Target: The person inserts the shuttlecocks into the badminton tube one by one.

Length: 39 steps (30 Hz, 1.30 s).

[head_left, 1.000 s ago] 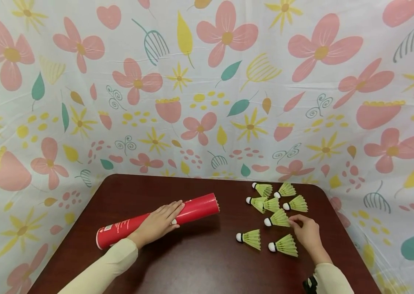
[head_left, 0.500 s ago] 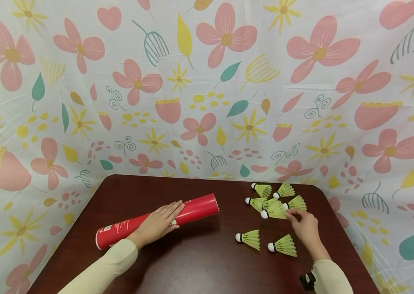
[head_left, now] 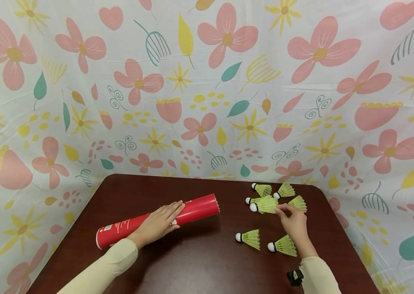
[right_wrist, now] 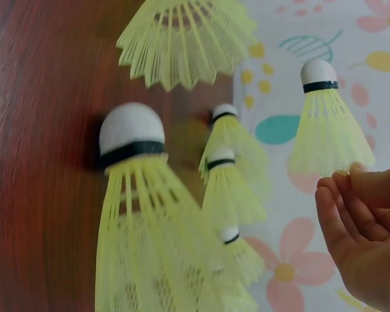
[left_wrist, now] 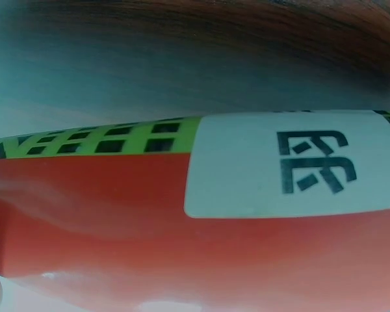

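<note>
Left hand (head_left: 159,222) resting flat, fingers straight, on red tube (head_left: 199,209) lying on dark desk (head_left: 199,261), right hand (head_left: 292,222) pinching yellow shuttlecock (head_left: 265,205) by its skirt, other shuttlecocks (head_left: 282,246) nearby

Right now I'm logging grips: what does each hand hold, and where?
The right hand pinches a shuttlecock by its skirt rim. The left hand rests flat on the red tube.

A person's left hand (head_left: 157,223) rests flat on a long red cardboard tube (head_left: 159,220) lying on a dark brown wooden table (head_left: 192,261), while the right hand (head_left: 292,220) pinches the skirt of a yellow-green plastic shuttlecock with a white cork tip (head_left: 263,205), held above the table. Six more yellow-green shuttlecocks (head_left: 284,245) lie scattered nearby, before a white cloth backdrop printed with flowers (head_left: 207,90).
</note>
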Each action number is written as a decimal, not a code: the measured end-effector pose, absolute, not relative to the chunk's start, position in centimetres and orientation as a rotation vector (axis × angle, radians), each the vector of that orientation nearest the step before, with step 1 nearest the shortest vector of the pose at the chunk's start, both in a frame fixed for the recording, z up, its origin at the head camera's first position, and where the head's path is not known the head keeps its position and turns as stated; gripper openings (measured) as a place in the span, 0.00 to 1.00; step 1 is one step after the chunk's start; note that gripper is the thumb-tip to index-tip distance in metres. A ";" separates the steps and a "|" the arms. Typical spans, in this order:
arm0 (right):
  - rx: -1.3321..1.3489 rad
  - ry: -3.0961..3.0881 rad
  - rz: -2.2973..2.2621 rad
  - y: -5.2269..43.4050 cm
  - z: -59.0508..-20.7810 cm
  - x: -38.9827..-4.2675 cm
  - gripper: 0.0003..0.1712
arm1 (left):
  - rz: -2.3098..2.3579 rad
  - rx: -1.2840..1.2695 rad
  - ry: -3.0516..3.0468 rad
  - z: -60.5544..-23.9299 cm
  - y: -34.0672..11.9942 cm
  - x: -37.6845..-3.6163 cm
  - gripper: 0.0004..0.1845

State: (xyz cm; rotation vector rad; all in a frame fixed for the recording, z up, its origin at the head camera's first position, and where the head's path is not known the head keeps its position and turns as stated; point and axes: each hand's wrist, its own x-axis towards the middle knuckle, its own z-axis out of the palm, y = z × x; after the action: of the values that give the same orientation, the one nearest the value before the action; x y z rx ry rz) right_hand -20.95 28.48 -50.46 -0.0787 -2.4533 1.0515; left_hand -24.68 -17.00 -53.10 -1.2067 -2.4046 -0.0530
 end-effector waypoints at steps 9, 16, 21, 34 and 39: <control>-0.077 -2.424 1.117 25.9 -50.0 -21.5 0.04 | -0.067 -1.219 -2.428 -52.8 -17.0 -24.6 0.43; -0.081 -2.414 1.201 24.5 -49.7 -22.0 0.06 | -0.069 -1.223 -2.438 -52.5 -16.8 -24.5 0.42; -0.028 -2.385 1.229 23.5 -49.7 -22.3 0.05 | -0.082 -1.213 -2.457 -52.5 -16.7 -24.4 0.42; 0.074 -2.344 1.328 20.6 -50.0 -22.8 0.03 | -0.087 -1.230 -2.398 -53.1 -16.3 -24.7 0.46; 0.105 -2.322 1.352 19.5 -50.5 -22.8 0.02 | -0.079 -1.218 -2.426 -53.2 -16.2 -24.7 0.46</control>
State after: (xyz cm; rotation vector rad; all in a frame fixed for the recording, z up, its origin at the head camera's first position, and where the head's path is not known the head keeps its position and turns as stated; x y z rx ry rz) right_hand -22.75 19.52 -50.50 0.1054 -2.3223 1.3523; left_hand -24.67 -16.24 -53.18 -1.2182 -2.4257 -0.0786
